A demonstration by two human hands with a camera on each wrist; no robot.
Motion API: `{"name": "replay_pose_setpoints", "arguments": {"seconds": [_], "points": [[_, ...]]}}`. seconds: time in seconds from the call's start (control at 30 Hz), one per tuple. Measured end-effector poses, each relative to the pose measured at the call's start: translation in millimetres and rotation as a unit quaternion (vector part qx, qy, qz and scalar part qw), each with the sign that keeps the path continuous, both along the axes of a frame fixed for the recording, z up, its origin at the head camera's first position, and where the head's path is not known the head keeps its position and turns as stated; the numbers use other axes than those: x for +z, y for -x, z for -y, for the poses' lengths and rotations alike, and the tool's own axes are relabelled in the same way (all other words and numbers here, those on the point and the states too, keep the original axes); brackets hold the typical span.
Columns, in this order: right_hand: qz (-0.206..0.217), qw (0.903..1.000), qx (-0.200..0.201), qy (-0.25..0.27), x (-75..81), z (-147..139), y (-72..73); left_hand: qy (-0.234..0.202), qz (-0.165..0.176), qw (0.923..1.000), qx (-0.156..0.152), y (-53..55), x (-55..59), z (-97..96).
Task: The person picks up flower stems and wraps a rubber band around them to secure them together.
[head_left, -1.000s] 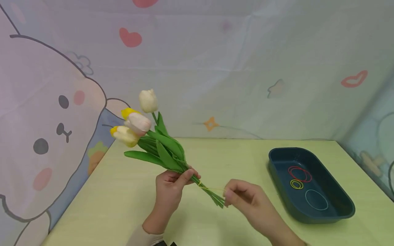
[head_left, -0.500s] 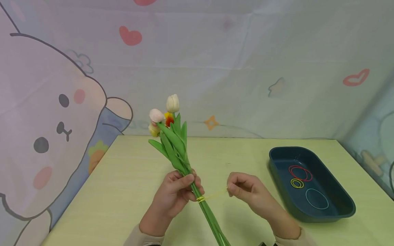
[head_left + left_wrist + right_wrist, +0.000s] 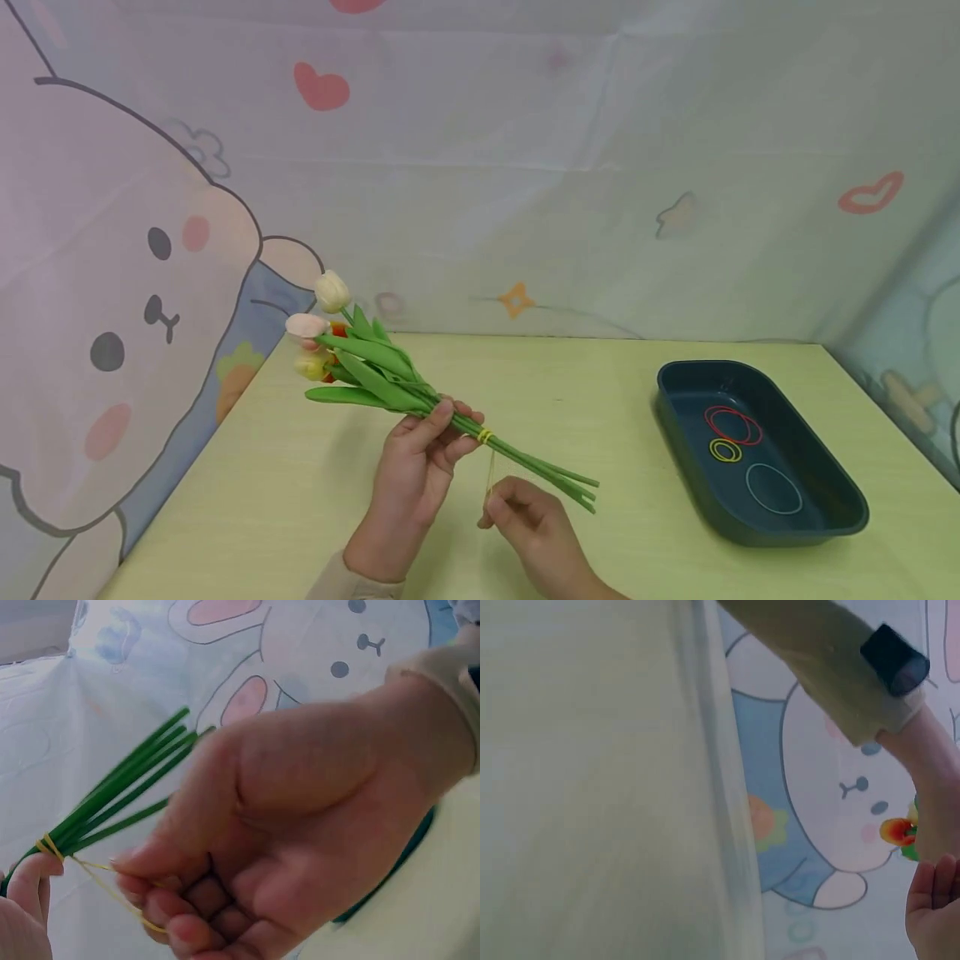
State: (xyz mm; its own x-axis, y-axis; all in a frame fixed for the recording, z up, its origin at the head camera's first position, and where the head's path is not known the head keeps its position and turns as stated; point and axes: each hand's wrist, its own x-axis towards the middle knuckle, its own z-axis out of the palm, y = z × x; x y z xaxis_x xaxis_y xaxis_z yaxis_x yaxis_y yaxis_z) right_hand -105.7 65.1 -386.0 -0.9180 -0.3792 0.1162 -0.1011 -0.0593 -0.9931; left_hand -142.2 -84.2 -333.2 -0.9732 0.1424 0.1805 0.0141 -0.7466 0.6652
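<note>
A bunch of artificial tulips (image 3: 375, 367) slants across the middle of the head view, blooms to the left and bare stem ends (image 3: 577, 487) to the right. My left hand (image 3: 420, 467) grips the green stems below the leaves. Just past its fingers, a yellow rubber band (image 3: 484, 436) is wound around the stems. My right hand (image 3: 536, 529) pinches a loop of that band and stretches it down toward the person. In the left wrist view, the stretched strands (image 3: 112, 892) run from the stems to the right hand's (image 3: 277, 825) fingertips. The right wrist view mostly misses the band.
To the right on the pale table (image 3: 247, 500) stands a dark blue tray (image 3: 832, 483). Inside it lie red rubber bands (image 3: 733, 425), yellow ones (image 3: 725, 451) and a light-coloured one (image 3: 774, 489). A printed cloth (image 3: 480, 208) hangs behind the table.
The bunch swung upright, then back to a leftward slant. The right hand moved from the right of the stems to below them, still stretching the band, which now shows wound around the stems.
</note>
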Motion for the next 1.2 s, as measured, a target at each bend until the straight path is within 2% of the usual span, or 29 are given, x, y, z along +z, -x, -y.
{"name": "replay_pose_setpoints", "arguments": {"seconds": [0.07, 0.17, 0.23, 0.3, 0.4, 0.47, 0.5, 0.57, 0.63, 0.73, 0.87, 0.93, 1.0, 1.2], "points": [[0.006, 0.9998, -0.021, 0.001, 1.5, 6, -7.2, 0.034, 0.011, 0.9980, 0.051, -0.3, -0.8, -3.0], [0.027, 0.9988, -0.040, -0.013, 7.7, 10, -15.6, 0.090, -0.005, 0.9881, 0.124, 0.7, -3.7, -6.1], [0.022, 0.9984, -0.047, -0.024, 13.8, 9, -17.4, 0.139, -0.032, 0.9751, 0.170, 2.0, -6.2, -7.5], [-0.001, 0.9981, -0.053, -0.031, 21.6, 3, -15.8, 0.194, -0.067, 0.9585, 0.198, 3.3, -9.1, -8.2], [-0.087, 0.9947, -0.044, -0.034, 33.6, -12, -7.7, 0.268, -0.120, 0.9344, 0.202, 3.9, -11.5, -8.6], [-0.150, 0.9879, -0.028, -0.029, 40.4, -24, -0.5, 0.299, -0.144, 0.9265, 0.178, 2.8, -11.1, -8.7], [-0.182, 0.9827, -0.020, -0.028, 43.0, -29, 2.8, 0.307, -0.153, 0.9259, 0.160, 1.8, -10.3, -8.7], [-0.218, 0.9754, -0.004, -0.028, 46.8, -37, 8.9, 0.311, -0.161, 0.9290, 0.121, -0.5, -8.3, -8.6], [-0.236, 0.9711, 0.010, -0.032, 50.3, -44, 13.4, 0.297, -0.155, 0.9392, 0.073, -2.5, -6.6, -7.4], [-0.256, 0.9655, 0.026, -0.039, 54.2, -51, 18.3, 0.248, -0.156, 0.9562, -0.003, -3.0, -5.8, -4.5], [-0.270, 0.9609, 0.051, -0.036, 55.8, -56, 23.3, 0.173, -0.166, 0.9664, -0.093, -0.8, -5.7, -0.1], [-0.266, 0.9616, 0.058, -0.038, 54.7, -58, 24.5, 0.146, -0.164, 0.9685, -0.118, 0.7, -5.5, 2.0], [-0.264, 0.9619, 0.062, -0.040, 52.1, -60, 24.8, 0.121, -0.144, 0.9733, -0.132, 1.5, -4.4, 4.5], [-0.242, 0.9669, 0.057, -0.058, 44.6, -66, 18.6, 0.049, -0.101, 0.9830, -0.145, 4.7, -1.5, 12.4]]}}
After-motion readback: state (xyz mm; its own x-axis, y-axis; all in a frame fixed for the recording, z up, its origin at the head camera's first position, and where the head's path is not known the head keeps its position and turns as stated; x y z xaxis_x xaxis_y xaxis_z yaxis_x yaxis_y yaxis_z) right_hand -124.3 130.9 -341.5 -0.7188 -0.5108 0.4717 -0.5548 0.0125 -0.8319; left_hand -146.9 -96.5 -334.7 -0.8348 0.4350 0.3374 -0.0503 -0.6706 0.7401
